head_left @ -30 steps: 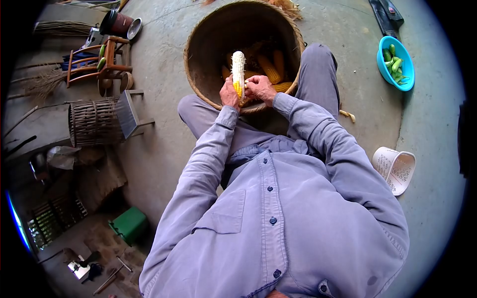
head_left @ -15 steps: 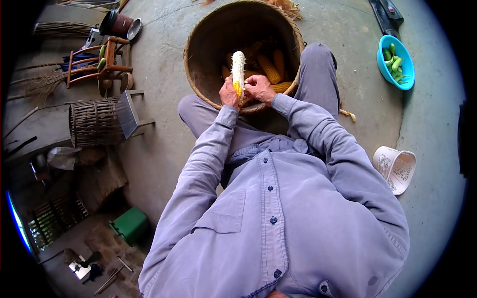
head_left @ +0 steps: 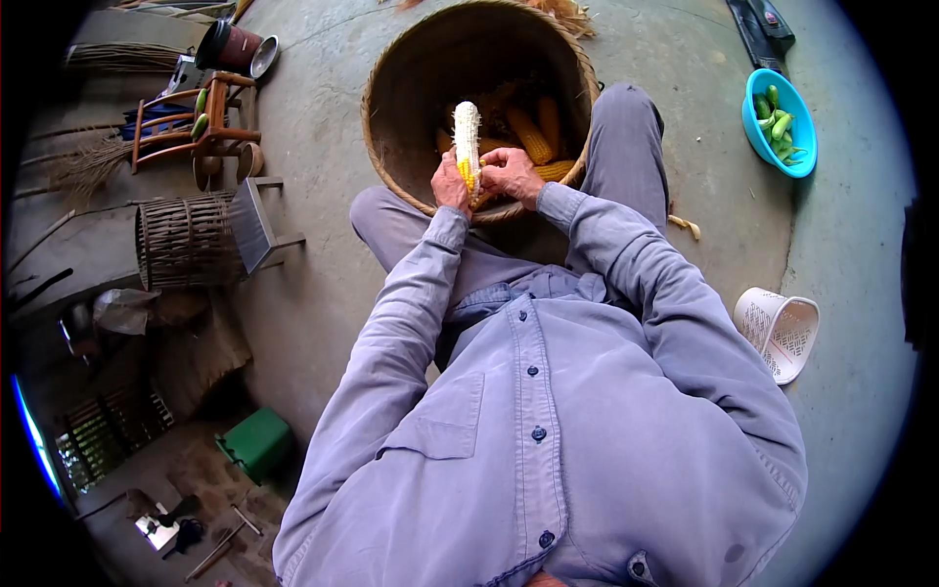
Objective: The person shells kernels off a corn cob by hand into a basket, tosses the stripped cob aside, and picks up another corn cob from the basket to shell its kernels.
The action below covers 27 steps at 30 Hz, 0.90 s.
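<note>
An ear of corn (head_left: 468,129) stands upright over the near rim of a deep woven basket (head_left: 406,88). Its upper part is bare white cob, while yellow kernels remain near the lower end. My left hand (head_left: 450,184) is closed around that lower end. From the other side, the bent fingers of my right hand (head_left: 514,178) press against the kernels, thumb and fingertips close together. Inside the basket lie several whole yellow ears (head_left: 529,135), partly in shadow and partly behind my hands.
My knees flank the basket. On the right are a blue basin (head_left: 804,155) of green vegetables and a white perforated basket (head_left: 763,318). To the left stand a wooden chair (head_left: 230,122), a metal-topped stool (head_left: 254,225), a stick-sided basket (head_left: 181,245) and a green bin (head_left: 256,442).
The cob's upper end has shifted very slightly to the left. Both hands stay on the ear, with only a small movement of the fingers.
</note>
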Each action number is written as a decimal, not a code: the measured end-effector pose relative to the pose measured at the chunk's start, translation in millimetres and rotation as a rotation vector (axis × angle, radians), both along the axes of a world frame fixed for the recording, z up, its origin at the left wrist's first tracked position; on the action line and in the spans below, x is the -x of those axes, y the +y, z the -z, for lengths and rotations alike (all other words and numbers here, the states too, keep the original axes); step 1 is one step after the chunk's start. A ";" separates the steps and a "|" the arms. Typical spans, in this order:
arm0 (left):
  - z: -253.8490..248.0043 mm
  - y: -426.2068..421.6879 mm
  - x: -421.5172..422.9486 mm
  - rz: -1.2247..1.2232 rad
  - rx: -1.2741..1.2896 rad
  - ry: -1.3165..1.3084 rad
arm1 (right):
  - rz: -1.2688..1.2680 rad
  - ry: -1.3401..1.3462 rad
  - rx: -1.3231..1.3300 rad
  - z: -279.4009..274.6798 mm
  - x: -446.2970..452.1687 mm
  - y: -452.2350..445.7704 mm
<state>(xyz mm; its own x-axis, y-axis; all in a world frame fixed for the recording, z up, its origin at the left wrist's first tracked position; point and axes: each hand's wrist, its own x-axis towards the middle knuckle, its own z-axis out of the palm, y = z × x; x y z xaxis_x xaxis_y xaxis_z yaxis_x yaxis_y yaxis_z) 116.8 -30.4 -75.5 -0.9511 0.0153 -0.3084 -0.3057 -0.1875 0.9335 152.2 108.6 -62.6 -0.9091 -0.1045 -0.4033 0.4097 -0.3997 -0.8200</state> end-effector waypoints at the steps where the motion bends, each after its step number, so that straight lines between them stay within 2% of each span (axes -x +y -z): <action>1: -3.3 0.1 -1.7 0.010 0.002 -0.006 | 0.002 -0.008 -0.010 1.1 0.5 -0.2; 6: -10.8 -0.2 -3.4 0.029 0.012 -0.045 | 0.025 -0.078 0.031 -5.3 2.1 -0.7; 11: -14.6 3.9 -4.7 0.014 -0.047 -0.029 | -0.022 0.010 -0.051 -6.7 0.4 -1.6; 14: -2.1 0.3 -1.5 0.008 0.004 0.030 | -0.043 0.020 -0.049 -7.5 -0.3 -0.2; 18: 3.2 -5.9 1.6 0.035 0.004 -0.063 | -0.039 0.078 -0.054 -0.5 -0.8 -0.6; 21: 2.1 -4.2 0.5 0.018 0.010 -0.034 | 0.007 -0.030 0.040 -1.1 1.8 -1.8; 27: 2.3 -2.8 -0.4 0.017 -0.089 -0.037 | -0.062 0.124 -0.162 -4.1 -0.7 -0.8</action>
<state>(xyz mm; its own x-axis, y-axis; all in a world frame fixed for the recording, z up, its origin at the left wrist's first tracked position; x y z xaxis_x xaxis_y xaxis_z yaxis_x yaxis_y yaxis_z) 117.2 -33.3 -77.8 -0.9386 0.0606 -0.3396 -0.3432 -0.2632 0.9016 152.9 107.7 -58.5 -0.9467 -0.1050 -0.3047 0.3213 -0.2360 -0.9171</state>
